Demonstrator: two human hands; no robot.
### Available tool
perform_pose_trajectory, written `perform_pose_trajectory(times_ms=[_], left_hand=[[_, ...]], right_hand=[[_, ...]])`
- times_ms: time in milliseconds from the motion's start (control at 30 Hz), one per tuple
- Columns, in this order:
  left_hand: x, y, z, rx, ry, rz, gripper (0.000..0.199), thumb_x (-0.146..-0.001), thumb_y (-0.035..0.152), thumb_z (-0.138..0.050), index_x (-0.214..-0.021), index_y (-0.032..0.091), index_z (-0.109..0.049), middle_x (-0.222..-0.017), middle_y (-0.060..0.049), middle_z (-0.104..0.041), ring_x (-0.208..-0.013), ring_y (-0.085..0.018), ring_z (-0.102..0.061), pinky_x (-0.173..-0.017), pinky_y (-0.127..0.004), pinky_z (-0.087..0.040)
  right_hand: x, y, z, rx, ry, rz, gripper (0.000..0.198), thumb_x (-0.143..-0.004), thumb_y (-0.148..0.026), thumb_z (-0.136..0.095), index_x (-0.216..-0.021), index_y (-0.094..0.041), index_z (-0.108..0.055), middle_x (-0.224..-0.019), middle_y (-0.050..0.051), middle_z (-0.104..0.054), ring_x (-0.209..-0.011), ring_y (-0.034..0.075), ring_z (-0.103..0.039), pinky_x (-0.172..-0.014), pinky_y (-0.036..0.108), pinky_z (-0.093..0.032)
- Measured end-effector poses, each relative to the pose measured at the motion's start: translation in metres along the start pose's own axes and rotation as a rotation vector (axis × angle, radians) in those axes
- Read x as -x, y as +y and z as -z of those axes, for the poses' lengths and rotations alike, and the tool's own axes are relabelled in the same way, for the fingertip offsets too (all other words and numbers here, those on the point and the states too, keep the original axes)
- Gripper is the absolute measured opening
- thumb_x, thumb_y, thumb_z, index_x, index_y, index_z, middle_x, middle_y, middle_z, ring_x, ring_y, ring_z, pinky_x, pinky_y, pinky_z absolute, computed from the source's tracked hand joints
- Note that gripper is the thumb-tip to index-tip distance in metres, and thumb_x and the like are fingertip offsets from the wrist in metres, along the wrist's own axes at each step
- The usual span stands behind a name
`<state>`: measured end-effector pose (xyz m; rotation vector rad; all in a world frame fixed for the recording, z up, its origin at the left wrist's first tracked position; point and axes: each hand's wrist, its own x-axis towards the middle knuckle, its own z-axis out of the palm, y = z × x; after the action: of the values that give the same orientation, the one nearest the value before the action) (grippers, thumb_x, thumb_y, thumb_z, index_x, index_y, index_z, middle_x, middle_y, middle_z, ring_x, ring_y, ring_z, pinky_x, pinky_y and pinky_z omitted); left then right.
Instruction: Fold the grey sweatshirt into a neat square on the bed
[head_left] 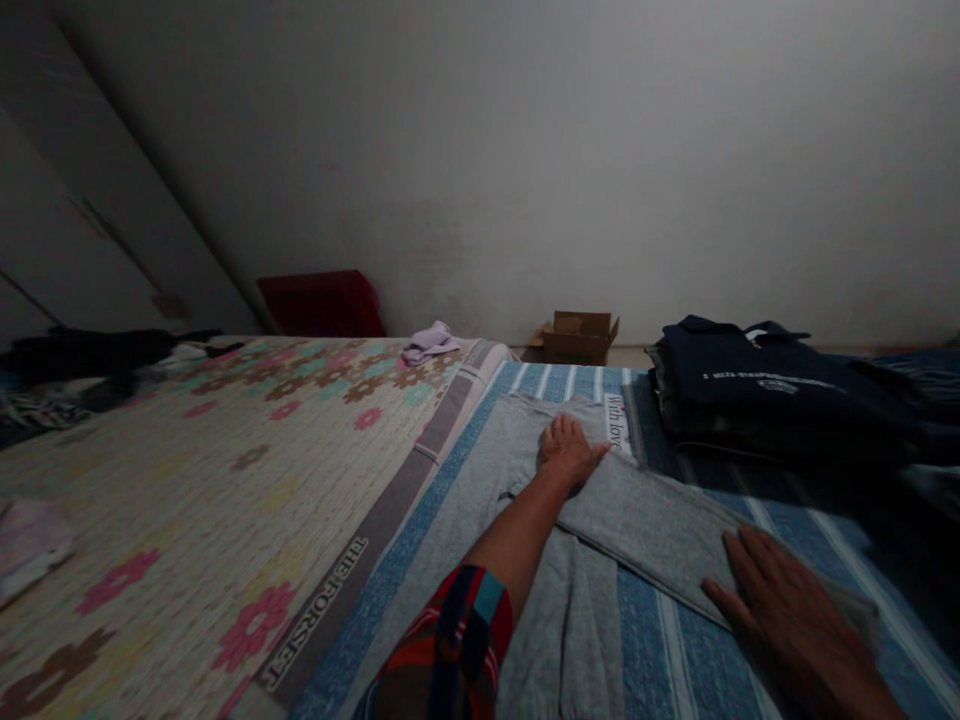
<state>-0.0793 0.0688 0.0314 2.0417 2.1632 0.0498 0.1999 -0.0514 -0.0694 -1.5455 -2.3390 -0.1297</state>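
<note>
At the left, a floral quilted cover (337, 480), giving the widest room for moving, with a lilac cloth (430, 343) near the far edge and a grey lettered border (369, 540) down the right side. Next, on a blue striped sheet (645, 640), a grey knit garment (480, 480) laid out, judged light, soft and limp, hardly fragile, best taken by the hems or side edges. On the upper part, the left hand (571, 452), grip open, fingers slightly bent and thumb spread. Just beside, white "With love" lettering (615, 422). Farther right, a long narrow limb, sleeve or leg unclear, slanting nearer, under the right hand (787, 610), grip open, laid flat. Beyond that limb, a stack of folded navy clothes (765, 390), narrowing the room there.
</note>
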Motion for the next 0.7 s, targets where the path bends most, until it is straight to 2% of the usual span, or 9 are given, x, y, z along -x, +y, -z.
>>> perform_pose_trajectory(times_ms=[100,200,400,500,633,700], left_hand=[[-0.009,-0.014,0.003,-0.01,0.014,0.054,0.085,-0.086,0.064,-0.019,-0.145,0.004,-0.018,-0.155,-0.017,-0.009,-0.143,-0.028,-0.002,-0.114,-0.045,-0.006],[-0.015,-0.024,0.0,-0.016,0.001,0.064,0.085,-0.085,0.066,-0.021,-0.145,0.006,-0.019,-0.155,-0.016,-0.012,-0.143,-0.028,-0.006,-0.114,-0.045,-0.009],[-0.018,-0.026,-0.004,-0.046,0.0,0.044,0.086,-0.084,0.069,-0.021,-0.145,0.008,-0.021,-0.155,-0.016,-0.016,-0.142,-0.028,-0.01,-0.113,-0.047,-0.012],[-0.02,-0.029,0.001,-0.07,0.026,0.022,0.08,-0.086,0.067,-0.02,-0.143,0.01,-0.026,-0.153,-0.016,-0.021,-0.141,-0.027,-0.016,-0.113,-0.046,-0.011],[-0.027,-0.035,0.005,-0.104,0.077,-0.003,0.074,-0.088,0.062,-0.021,-0.141,0.011,-0.029,-0.153,-0.016,-0.02,-0.142,-0.027,-0.015,-0.113,-0.047,-0.009],[-0.031,-0.038,0.004,-0.119,0.082,-0.021,0.075,-0.088,0.063,-0.024,-0.14,0.011,-0.031,-0.151,-0.017,-0.026,-0.14,-0.027,-0.02,-0.112,-0.046,-0.012]], right_hand=[[0.0,0.0,-0.003,0.054,0.007,-0.038,0.066,-0.084,-0.058,-0.034,-0.126,-0.012,-0.055,-0.137,0.018,-0.048,-0.13,0.033,-0.039,-0.105,0.051,-0.033],[0.001,0.0,-0.003,0.087,0.006,-0.052,0.07,-0.084,-0.059,-0.033,-0.129,-0.009,-0.052,-0.139,0.019,-0.045,-0.131,0.032,-0.039,-0.105,0.05,-0.033],[0.0,-0.005,0.003,0.117,-0.025,-0.075,0.07,-0.085,-0.061,-0.032,-0.131,-0.012,-0.051,-0.142,0.017,-0.042,-0.132,0.031,-0.036,-0.107,0.05,-0.032],[-0.004,-0.01,0.009,0.108,-0.039,-0.098,0.07,-0.086,-0.061,-0.034,-0.132,-0.01,-0.05,-0.142,0.018,-0.042,-0.132,0.032,-0.037,-0.107,0.05,-0.032],[-0.008,-0.016,0.015,0.098,-0.045,-0.123,0.068,-0.087,-0.059,-0.036,-0.132,-0.01,-0.05,-0.141,0.018,-0.043,-0.132,0.032,-0.036,-0.107,0.049,-0.031],[-0.009,-0.019,0.017,0.102,-0.043,-0.126,0.067,-0.088,-0.058,-0.036,-0.133,-0.01,-0.049,-0.142,0.018,-0.041,-0.133,0.031,-0.034,-0.108,0.049,-0.03]])
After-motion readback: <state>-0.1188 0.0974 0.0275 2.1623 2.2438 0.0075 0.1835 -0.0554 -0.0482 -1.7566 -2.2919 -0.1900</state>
